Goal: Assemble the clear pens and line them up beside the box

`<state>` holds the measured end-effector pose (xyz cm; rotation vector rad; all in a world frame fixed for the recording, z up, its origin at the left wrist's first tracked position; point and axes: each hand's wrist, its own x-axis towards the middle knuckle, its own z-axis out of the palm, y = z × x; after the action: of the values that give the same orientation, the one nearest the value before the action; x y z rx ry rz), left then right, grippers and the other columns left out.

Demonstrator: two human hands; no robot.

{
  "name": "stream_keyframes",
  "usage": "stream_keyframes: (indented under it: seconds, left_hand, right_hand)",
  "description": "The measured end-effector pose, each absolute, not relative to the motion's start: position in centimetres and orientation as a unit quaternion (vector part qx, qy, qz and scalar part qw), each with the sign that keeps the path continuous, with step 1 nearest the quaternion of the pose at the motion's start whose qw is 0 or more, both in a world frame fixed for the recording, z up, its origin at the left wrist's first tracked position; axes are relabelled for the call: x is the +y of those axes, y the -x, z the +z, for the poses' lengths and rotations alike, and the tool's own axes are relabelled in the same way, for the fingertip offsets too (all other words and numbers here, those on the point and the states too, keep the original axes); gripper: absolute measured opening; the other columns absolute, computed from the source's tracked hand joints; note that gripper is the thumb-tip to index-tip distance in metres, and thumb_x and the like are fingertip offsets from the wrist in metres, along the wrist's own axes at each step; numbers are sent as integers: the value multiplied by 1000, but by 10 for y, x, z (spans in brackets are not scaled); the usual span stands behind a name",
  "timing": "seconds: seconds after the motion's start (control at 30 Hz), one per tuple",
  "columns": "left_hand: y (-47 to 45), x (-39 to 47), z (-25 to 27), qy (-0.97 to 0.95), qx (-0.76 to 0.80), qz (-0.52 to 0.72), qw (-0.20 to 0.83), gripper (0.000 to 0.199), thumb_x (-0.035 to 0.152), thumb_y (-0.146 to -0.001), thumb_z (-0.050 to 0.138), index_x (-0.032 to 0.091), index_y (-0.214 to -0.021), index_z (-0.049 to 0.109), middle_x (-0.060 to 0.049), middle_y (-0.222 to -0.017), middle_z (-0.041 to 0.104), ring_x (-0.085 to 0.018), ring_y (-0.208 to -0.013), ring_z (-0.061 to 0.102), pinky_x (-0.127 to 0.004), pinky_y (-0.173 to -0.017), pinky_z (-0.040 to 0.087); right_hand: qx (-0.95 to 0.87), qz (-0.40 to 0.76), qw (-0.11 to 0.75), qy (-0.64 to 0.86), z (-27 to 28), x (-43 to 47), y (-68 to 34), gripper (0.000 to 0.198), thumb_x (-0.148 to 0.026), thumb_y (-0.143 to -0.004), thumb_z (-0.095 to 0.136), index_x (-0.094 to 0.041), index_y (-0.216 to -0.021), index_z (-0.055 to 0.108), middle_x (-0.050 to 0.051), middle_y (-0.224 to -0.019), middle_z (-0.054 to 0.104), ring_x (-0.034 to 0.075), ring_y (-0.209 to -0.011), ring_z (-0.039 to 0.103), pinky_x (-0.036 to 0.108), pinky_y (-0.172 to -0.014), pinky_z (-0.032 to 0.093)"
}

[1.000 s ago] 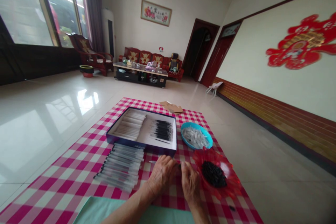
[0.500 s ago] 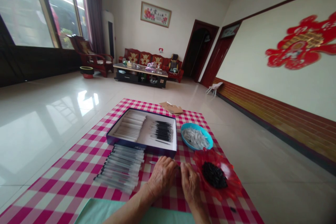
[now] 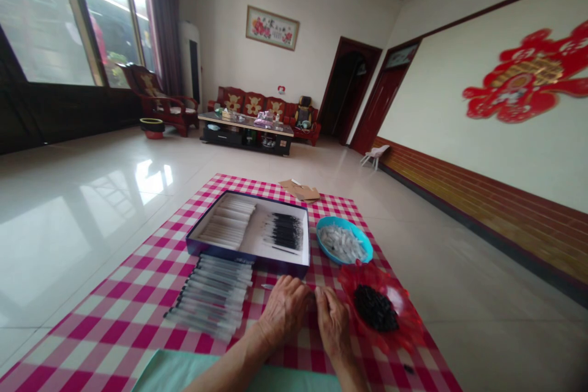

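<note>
My left hand (image 3: pixel 287 305) is closed around a slim pen (image 3: pixel 267 286), whose pale pointed end sticks out to the left of the fingers. Against the pen's other end, my right hand (image 3: pixel 332 321) is closed in a pinch, with a dark bit showing between the two hands. The fingers hide most of the pen. To the left lies a row of translucent pens (image 3: pixel 209 297) with dark ends. Close by on the right, a red petal-edged bowl (image 3: pixel 408 324) holds many small black pieces (image 3: pixel 374 307).
Beyond my hands stands a shallow box (image 3: pixel 250 255) with white tubes (image 3: pixel 228 220) and thin dark sticks (image 3: pixel 285 231). A blue bowl (image 3: pixel 366 239) holds small clear pieces. Brown cardboard (image 3: pixel 299 190) lies at the far edge of the checked tablecloth (image 3: pixel 114 312); a green cloth (image 3: pixel 172 372) is nearest me.
Both hands stay in almost the same place, still gripping the pen. The fingers have shifted only slightly, and the view has moved a little.
</note>
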<state>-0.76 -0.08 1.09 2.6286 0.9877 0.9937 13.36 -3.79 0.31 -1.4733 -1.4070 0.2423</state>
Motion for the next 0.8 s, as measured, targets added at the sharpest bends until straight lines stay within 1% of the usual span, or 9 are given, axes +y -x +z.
stream_keyframes:
  seconds: [0.1, 0.23, 0.27, 0.33, 0.43, 0.57, 0.63, 0.8]
  left_hand:
    - [8, 1, 10, -877, 334, 334, 91, 18, 16, -91, 42, 19, -87, 58, -4, -79, 57, -20, -76, 51, -33, -72, 37]
    - [8, 3, 10, -875, 338, 333, 97, 18, 15, -91, 41, 19, -90, 59, -5, -80, 58, -21, -78, 51, -34, -72, 38]
    - [8, 2, 10, -875, 338, 332, 97, 18, 15, -91, 41, 19, -90, 59, -5, -80, 58, -21, -77, 51, -34, -72, 38]
    - [8, 1, 11, -877, 337, 327, 96, 18, 14, -90, 42, 19, -88, 59, -5, -80, 58, -21, -77, 50, -34, -73, 37]
    - [8, -1, 12, -883, 334, 317, 94, 17, 13, -90, 42, 19, -86, 58, -4, -79, 58, -20, -76, 50, -33, -72, 37]
    - [9, -2, 14, -884, 334, 314, 92, 17, 14, -90, 43, 19, -84, 58, -4, -79, 58, -20, -76, 49, -32, -72, 36]
    - [9, -1, 15, -881, 343, 314, 89, 18, 14, -90, 42, 19, -84, 58, -4, -79, 58, -20, -75, 49, -32, -72, 36]
    - [9, -1, 15, -880, 341, 317, 93, 18, 14, -91, 41, 19, -86, 58, -4, -80, 58, -20, -76, 49, -32, -72, 36]
  right_hand:
    - [-583, 104, 523, 613, 5, -40, -134, 39, -47, -91, 40, -22, -71, 61, 5, -67, 67, 20, -60, 62, 29, -57, 49]
    - [-595, 137, 515, 602, 8, -45, -134, 28, -43, -90, 46, -21, -87, 63, 5, -80, 71, 20, -70, 65, 28, -64, 51]
    - [-597, 139, 512, 601, 8, -46, -134, 27, -43, -89, 47, -21, -87, 63, 4, -80, 71, 20, -71, 65, 28, -64, 51]
    - [-598, 127, 508, 607, 7, -45, -134, 28, -43, -89, 46, -22, -81, 62, 3, -74, 69, 20, -66, 64, 27, -62, 50]
    - [-601, 101, 503, 612, 4, -41, -134, 35, -45, -91, 42, -22, -71, 60, 3, -65, 66, 18, -59, 61, 27, -57, 48]
    - [-604, 84, 507, 609, 4, -39, -134, 41, -46, -93, 38, -22, -68, 60, 5, -65, 66, 18, -59, 62, 27, -56, 48]
    - [-604, 85, 510, 606, 5, -41, -135, 41, -45, -93, 37, -22, -70, 61, 5, -66, 67, 18, -59, 62, 27, -56, 49]
    - [-607, 114, 500, 606, 7, -45, -135, 28, -41, -91, 44, -20, -83, 62, 4, -76, 70, 18, -68, 64, 25, -61, 49]
